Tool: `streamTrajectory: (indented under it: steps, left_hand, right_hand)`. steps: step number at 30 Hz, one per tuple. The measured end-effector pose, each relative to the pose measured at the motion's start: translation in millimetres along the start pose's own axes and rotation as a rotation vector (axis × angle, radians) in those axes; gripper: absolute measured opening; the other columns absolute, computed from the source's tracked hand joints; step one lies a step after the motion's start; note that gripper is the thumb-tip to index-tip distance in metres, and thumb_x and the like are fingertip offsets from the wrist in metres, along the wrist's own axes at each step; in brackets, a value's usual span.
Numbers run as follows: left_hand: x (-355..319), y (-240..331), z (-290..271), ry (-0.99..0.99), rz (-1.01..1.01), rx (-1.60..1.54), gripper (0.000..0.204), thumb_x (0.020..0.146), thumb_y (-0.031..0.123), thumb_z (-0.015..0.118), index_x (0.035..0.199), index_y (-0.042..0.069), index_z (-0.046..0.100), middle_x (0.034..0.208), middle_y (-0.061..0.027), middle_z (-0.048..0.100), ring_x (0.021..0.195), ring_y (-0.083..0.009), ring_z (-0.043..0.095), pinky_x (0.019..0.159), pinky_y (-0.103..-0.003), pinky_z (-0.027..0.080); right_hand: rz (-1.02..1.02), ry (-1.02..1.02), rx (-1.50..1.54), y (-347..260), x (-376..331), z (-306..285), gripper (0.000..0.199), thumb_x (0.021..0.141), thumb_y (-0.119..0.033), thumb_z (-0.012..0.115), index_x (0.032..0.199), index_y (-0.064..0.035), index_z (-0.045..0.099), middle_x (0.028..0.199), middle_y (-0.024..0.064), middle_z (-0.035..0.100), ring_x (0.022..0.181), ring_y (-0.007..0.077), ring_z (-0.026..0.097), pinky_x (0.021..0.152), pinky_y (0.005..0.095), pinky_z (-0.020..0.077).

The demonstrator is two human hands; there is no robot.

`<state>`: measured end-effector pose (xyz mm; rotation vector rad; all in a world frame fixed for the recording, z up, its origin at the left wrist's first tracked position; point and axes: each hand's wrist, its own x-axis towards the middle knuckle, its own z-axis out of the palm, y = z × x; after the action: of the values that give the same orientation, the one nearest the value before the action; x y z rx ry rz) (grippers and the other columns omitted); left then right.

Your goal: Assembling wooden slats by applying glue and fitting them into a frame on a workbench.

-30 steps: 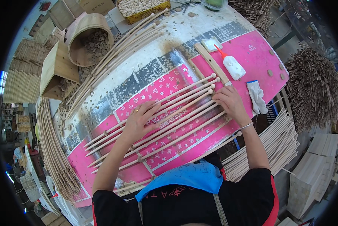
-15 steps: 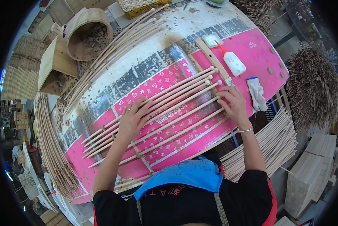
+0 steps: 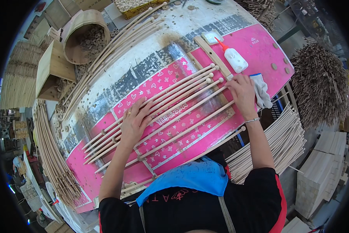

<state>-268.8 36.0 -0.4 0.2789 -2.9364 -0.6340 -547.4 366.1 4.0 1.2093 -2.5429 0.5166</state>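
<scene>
Currently you are pressing both hands flat and open, gripping nothing, on the wooden rods (image 3: 170, 105) lying across the pink counter (image 3: 260, 50): left hand (image 3: 134, 123) mid-row, right hand (image 3: 242, 92) at the knobbed ends. Keep the spacing even and the ends aligned.

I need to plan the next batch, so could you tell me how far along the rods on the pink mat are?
Done: several knob-tipped rods lie side by side on the pink mat. In hand: the left hand presses flat on them, the right hand rests at their knobbed ends. Left: a pile of loose rods beside the table, and the glue bottle lies untouched.
</scene>
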Motion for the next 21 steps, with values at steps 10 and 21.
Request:
streamTrajectory:
  steps: [10,21]
  left_hand:
    - [-21.6,5.0,-16.0,0.115,0.033,0.014,0.046,0.091,0.012,0.074,0.136,0.014,0.07,0.131,-0.0087,0.063,0.115,-0.0299,0.062,0.103,-0.047,0.046]
    - [-2.9,15.1,-6.5,0.118,0.138,0.024,0.036,0.086,0.007,0.077,0.121,0.01,0.076,0.113,-0.008,0.064,0.1,-0.0296,0.062,0.087,-0.044,0.051]
  right_hand:
    - [-0.142,-0.138,0.298,-34.6,-45.8,-28.0,0.026,0.079,-0.006,0.078,0.105,-0.0097,0.074,0.106,0.0061,0.07,0.105,0.0286,0.065,0.09,0.0391,0.0527]
    - [0.166,0.184,0.341,-37.1,-47.3,-14.0,0.025,0.088,-0.008,0.076,0.113,-0.0074,0.072,0.109,0.0115,0.07,0.105,0.0301,0.067,0.088,0.0394,0.0539]
